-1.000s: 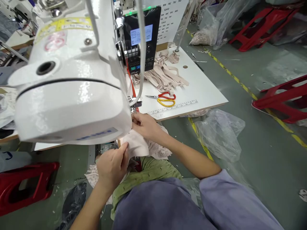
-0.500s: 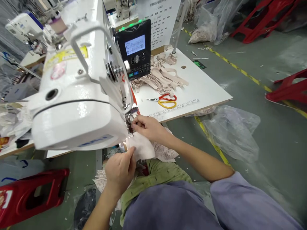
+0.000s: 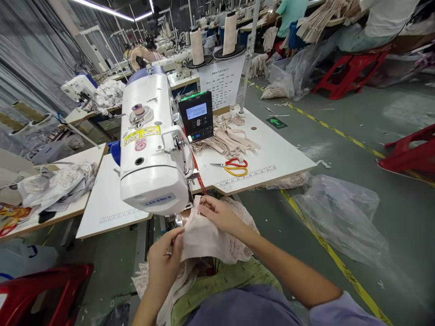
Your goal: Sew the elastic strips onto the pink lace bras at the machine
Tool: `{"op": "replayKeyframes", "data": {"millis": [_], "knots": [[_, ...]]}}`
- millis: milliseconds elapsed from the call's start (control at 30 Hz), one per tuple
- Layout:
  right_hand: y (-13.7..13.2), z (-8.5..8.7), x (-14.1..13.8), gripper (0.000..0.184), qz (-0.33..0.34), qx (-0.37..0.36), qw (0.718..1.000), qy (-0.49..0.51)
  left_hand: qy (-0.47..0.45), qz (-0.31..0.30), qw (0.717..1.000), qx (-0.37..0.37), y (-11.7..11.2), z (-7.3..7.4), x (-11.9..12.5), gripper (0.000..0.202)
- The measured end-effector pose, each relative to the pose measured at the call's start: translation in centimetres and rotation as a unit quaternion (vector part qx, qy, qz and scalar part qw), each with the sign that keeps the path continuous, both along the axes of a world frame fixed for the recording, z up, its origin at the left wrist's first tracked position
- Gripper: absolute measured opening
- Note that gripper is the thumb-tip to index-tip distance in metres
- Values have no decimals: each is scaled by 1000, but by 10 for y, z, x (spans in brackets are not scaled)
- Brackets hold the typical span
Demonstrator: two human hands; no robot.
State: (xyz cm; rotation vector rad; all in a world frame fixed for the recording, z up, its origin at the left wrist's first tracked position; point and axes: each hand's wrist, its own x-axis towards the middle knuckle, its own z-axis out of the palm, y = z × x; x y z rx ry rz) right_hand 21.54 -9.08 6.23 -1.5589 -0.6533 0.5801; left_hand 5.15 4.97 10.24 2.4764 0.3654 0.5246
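Observation:
Pale pink fabric (image 3: 204,240) with lace at its right side hangs between my hands, just in front of the white sewing machine (image 3: 152,181). My left hand (image 3: 166,253) pinches its left edge between thumb and fingers. Higher up, my right hand (image 3: 219,213) grips the upper right part, close to a narrow band at the top. The fabric's top end lies near the needle area, which the machine head partly hides. More lace fabric (image 3: 144,276) hangs down over my lap on the left.
Red-and-yellow-handled scissors (image 3: 236,167) lie on the white table (image 3: 285,156) beside a printed ruler. Behind them are a pile of beige straps (image 3: 227,138) and a control panel (image 3: 196,115). Red stools (image 3: 353,72) stand on the floor; a plastic bag (image 3: 340,213) lies to the right.
My view has tilted up and back, showing more of the room. The fabric's top, which was under the machine's needle area, is now drawn toward me, held in both hands.

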Motion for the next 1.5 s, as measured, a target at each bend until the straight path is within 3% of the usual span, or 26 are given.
{"op": "replayKeyframes", "data": {"millis": [200,300,433,567,633,700,1000,1233,1500], "knots": [[-20,-11,-36,30,15,74,993,94,24,-26,997,-66,-4,7,-21,24],[-31,-12,-56,30,20,90,992,89,40,-46,998,-27,-10,6,-30,24],[-48,-6,-85,22,35,105,989,-100,12,-141,983,115,-18,1,-37,52],[-66,-8,-110,16,67,163,920,-349,-50,-212,952,215,-23,-7,-44,11],[-73,-10,-119,24,70,174,890,-415,-93,-207,946,233,-24,-9,-50,14],[-78,-9,-126,30,64,171,877,-444,-124,-201,942,238,-25,-10,-56,15],[-77,4,-144,35,47,183,868,-459,-180,-209,939,208,-25,-2,-76,10],[-81,4,-149,34,66,186,885,-421,-217,-298,903,219,-20,-2,-81,10],[-82,7,-153,29,86,231,892,-378,-209,-316,906,188,-23,-2,-85,16]]}}
